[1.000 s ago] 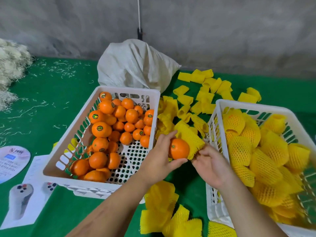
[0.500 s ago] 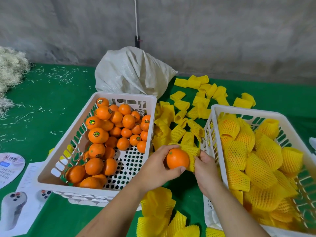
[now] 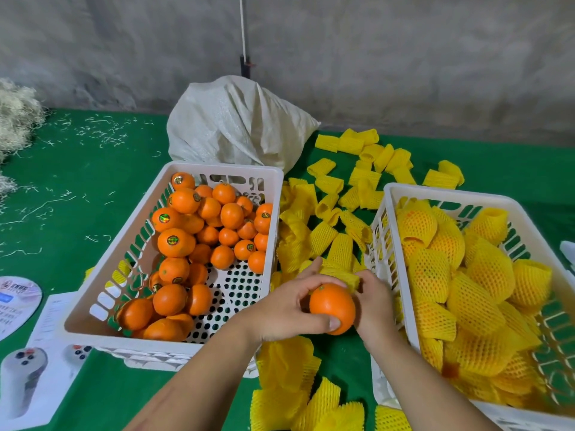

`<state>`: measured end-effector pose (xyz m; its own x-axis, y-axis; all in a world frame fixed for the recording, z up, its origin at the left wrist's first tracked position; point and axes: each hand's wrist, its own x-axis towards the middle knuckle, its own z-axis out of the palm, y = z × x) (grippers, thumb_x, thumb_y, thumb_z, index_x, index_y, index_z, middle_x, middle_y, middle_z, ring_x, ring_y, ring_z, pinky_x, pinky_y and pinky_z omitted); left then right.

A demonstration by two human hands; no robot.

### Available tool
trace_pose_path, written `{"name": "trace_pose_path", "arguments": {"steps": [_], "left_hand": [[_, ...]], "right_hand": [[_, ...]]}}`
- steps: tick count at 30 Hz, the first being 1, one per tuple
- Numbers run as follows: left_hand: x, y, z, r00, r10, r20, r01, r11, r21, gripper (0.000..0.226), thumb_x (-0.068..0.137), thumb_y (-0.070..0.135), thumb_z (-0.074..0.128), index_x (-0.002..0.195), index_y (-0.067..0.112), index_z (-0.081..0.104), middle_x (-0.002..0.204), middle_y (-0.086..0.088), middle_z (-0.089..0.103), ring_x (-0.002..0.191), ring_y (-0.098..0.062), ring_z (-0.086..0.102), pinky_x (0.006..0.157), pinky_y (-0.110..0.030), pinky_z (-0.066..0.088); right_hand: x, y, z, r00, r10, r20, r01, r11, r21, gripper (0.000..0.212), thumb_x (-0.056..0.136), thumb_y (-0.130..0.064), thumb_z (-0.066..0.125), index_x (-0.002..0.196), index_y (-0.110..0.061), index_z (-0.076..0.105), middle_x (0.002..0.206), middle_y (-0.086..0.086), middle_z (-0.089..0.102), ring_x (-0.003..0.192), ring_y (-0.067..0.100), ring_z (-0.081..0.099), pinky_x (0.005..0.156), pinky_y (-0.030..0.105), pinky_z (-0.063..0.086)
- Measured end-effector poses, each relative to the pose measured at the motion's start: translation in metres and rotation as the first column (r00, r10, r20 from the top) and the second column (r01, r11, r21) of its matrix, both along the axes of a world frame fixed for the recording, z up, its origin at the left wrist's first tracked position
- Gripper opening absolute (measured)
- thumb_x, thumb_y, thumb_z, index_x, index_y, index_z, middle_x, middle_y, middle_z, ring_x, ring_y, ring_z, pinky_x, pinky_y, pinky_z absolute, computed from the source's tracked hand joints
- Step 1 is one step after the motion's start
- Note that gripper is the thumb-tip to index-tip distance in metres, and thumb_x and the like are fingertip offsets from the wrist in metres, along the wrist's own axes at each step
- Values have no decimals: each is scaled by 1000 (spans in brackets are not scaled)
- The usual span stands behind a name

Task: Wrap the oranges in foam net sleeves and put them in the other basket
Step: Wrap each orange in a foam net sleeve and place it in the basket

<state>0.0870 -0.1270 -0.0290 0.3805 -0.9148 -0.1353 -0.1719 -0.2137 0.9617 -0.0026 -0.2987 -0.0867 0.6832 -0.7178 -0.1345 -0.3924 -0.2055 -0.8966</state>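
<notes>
Two hands cooperate: the left hand (image 3: pixel 286 309) curls around the orange (image 3: pixel 332 307), presenting it for sleeving. The right hand (image 3: pixel 371 301) fingers pinch the foam net sleeve (image 3: pixel 340 275) against it.

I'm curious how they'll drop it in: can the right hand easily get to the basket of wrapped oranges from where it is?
Probably yes. The right hand sits right beside the right basket, whose top is open, with nothing between them. But it is busy pinching a foam sleeve against the orange.
</notes>
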Motion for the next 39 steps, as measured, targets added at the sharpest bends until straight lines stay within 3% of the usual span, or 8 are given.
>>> {"name": "trace_pose_path", "arguments": {"steps": [4, 9, 13, 20, 26, 29, 35, 39], "left_hand": [[0, -1, -2, 997, -69, 32, 67, 996, 60, 59, 84, 34, 84, 132, 59, 59, 170, 21, -8, 156, -5, 11, 116, -39, 46], [-1, -7, -8, 1000, 1, 20, -3, 998, 65, 67, 78, 46, 82, 141, 46, 58, 170, 15, 23, 154, -1, 23, 122, -36, 37], [1, -7, -14, 980, 198, 18, -198, 980, 9, 77, 72, 58, 80, 142, 45, 51, 141, 17, 56, 122, -3, 61, 101, -25, 54], [3, -15, -23, 874, 478, 86, -467, 876, -120, 97, 81, 50, 83, 154, 42, 21, 139, 26, 32, 126, 6, 45, 96, -12, 48], [1, -25, -27, 876, 482, 14, -480, 875, -63, 65, 87, 51, 75, 141, 41, 39, 131, 15, 44, 113, -1, 56, 91, -11, 51], [4, -17, -28, 955, 245, -167, -246, 969, 15, 76, 84, 38, 76, 149, 43, 36, 120, -2, 68, 104, -19, 72, 96, -40, 60], [-9, -21, -32, 934, 319, 161, -320, 947, -19, 48, 78, 64, 79, 116, 45, 57, 98, 22, 69, 85, -2, 69, 68, -12, 49], [-9, -28, -33, 855, 508, 106, -496, 860, -121, 58, 74, 61, 82, 120, 47, 49, 101, 21, 69, 86, -2, 69, 69, -17, 53]], "right_hand": [[0, -7, -2, 977, -169, 129, 157, 983, 99, 15, 88, -9, 71, 87, -14, 57, 81, 7, 58, 77, 27, 56, 70, 41, 48], [3, -1, -4, 985, 35, 170, -73, 972, 222, 13, 94, -20, 75, 98, -28, 65, 99, -1, 72, 98, 23, 69, 91, 51, 57], [1, -1, 1, 979, 2, 204, -44, 978, 204, 16, 94, -27, 75, 98, -42, 69, 98, -14, 73, 101, 15, 69, 88, 42, 58], [-7, 2, 14, 920, 92, 382, -161, 975, 152, 19, 78, -43, 71, 94, -34, 67, 91, 1, 74, 90, 19, 71, 82, 43, 58], [-7, -1, 17, 916, 205, 346, -306, 913, 270, 29, 75, -47, 73, 103, -39, 69, 106, 0, 76, 99, 16, 71, 86, 35, 56], [-9, -7, 17, 937, 206, 283, -257, 954, 157, 30, 76, -50, 67, 105, -46, 65, 101, -8, 73, 98, 16, 70, 83, 35, 57], [-16, -6, 15, 962, 142, 232, -36, 912, -409, 29, 97, -43, 48, 114, -25, 64, 106, -8, 60, 98, 18, 61, 77, 40, 56], [-22, 4, 14, 903, 305, 304, -59, 787, -614, 28, 105, -36, 49, 120, -18, 65, 107, -7, 58, 95, 11, 61, 75, 26, 53]]}}
